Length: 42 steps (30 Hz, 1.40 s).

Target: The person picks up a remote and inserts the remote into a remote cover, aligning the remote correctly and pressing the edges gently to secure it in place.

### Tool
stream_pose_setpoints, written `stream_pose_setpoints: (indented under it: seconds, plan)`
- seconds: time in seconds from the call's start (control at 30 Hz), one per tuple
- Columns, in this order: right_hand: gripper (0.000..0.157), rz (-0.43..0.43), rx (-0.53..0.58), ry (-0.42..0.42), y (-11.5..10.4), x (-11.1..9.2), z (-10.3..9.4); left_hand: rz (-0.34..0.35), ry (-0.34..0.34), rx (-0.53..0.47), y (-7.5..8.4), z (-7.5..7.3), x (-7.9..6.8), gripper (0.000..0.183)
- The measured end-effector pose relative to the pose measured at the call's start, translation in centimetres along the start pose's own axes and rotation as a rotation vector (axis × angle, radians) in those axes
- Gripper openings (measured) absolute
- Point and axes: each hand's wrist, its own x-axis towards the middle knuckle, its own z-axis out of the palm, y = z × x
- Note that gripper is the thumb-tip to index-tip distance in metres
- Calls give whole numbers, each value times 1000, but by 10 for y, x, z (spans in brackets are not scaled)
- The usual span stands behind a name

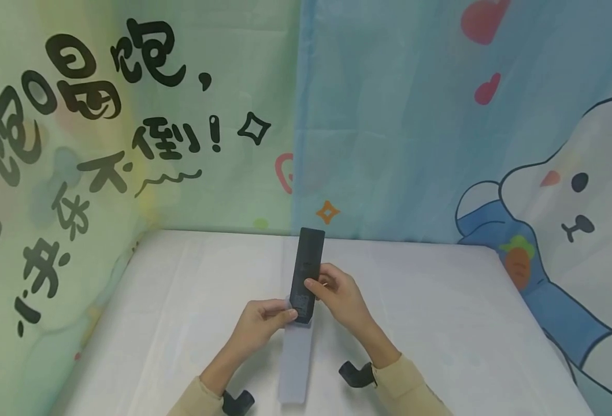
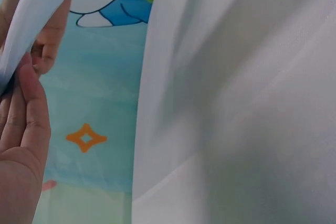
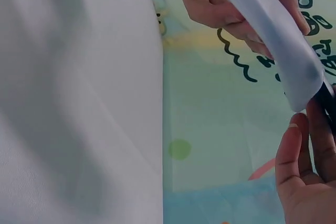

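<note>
A long black remote control (image 1: pixel 309 247), faint lettering on its lower part, is held tilted above the table. Its lower end sits in the mouth of a pale translucent sleeve (image 1: pixel 295 364), which hangs down below it. My left hand (image 1: pixel 258 321) pinches the sleeve's mouth, with the thumb at the remote's lower end. On the other side my right hand (image 1: pixel 343 297) grips the remote near its middle, thumb across the face. In the right wrist view the sleeve (image 3: pixel 273 30) looks bent, and the remote (image 3: pixel 328 98) shows as a dark strip. How far the remote reaches inside is hidden.
A white-covered table (image 1: pixel 201 271) lies beneath the hands. Printed cloth backdrops (image 1: pixel 378 115) stand behind it and at the sides. Black camera mounts (image 1: pixel 356 374) jut inward from both wrists.
</note>
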Motion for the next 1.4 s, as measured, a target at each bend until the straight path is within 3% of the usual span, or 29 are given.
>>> stream_pose_setpoints:
  seconds: [0.17, 0.63, 0.8, 1.03, 1.4]
  plan:
    - [23, 8, 4, -63, -2, 1, -2, 4, -17, 10, 2, -1, -2, 26]
    - [18, 10, -34, -218, -4, 2, -5, 17, 28, 23, 5, -3, -1, 25]
    - [21, 45, -10, -187, -1, 0, -4, 10, 32, 21, 4, -2, 2, 26]
    - [19, 48, 45, -110, 7, -2, -3, -104, -32, -15, 4, 0, 0, 33]
    - [19, 32, 124, -39, 6, -2, 3, -87, -75, -112, 4, 1, 2, 35]
